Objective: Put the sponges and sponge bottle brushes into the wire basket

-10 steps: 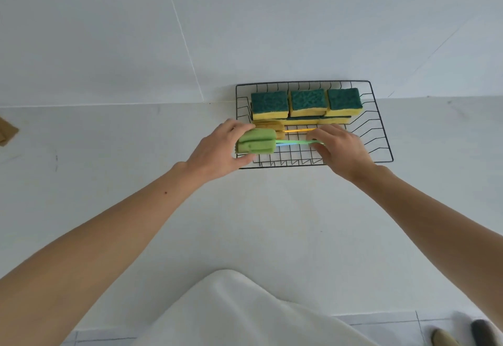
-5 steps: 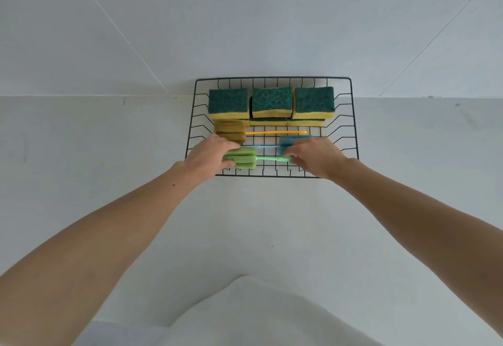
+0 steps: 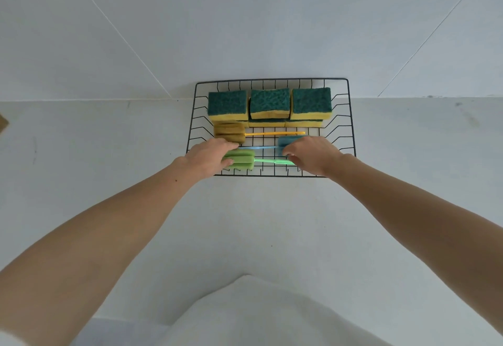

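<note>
A black wire basket (image 3: 351,117) stands on the white counter against the wall. Green-and-yellow sponges (image 3: 269,103) are stacked along its back. In front of them lie a yellow bottle brush (image 3: 230,133) and a blue bottle brush (image 3: 287,141), its sponge head partly hidden by my right hand. A green bottle brush (image 3: 242,159) lies along the basket's front. My left hand (image 3: 209,156) grips its sponge head and my right hand (image 3: 313,155) pinches its handle end.
The white counter (image 3: 109,141) stretches left and right of the basket, with a white wall behind. A brown object (image 3: 3,124) pokes in at the far left edge. White cloth (image 3: 253,315) fills the bottom of the view.
Both hands have lowered the green bottle brush from above the basket's front down into the basket, in front of the blue brush. The camera has shifted, centring the basket.
</note>
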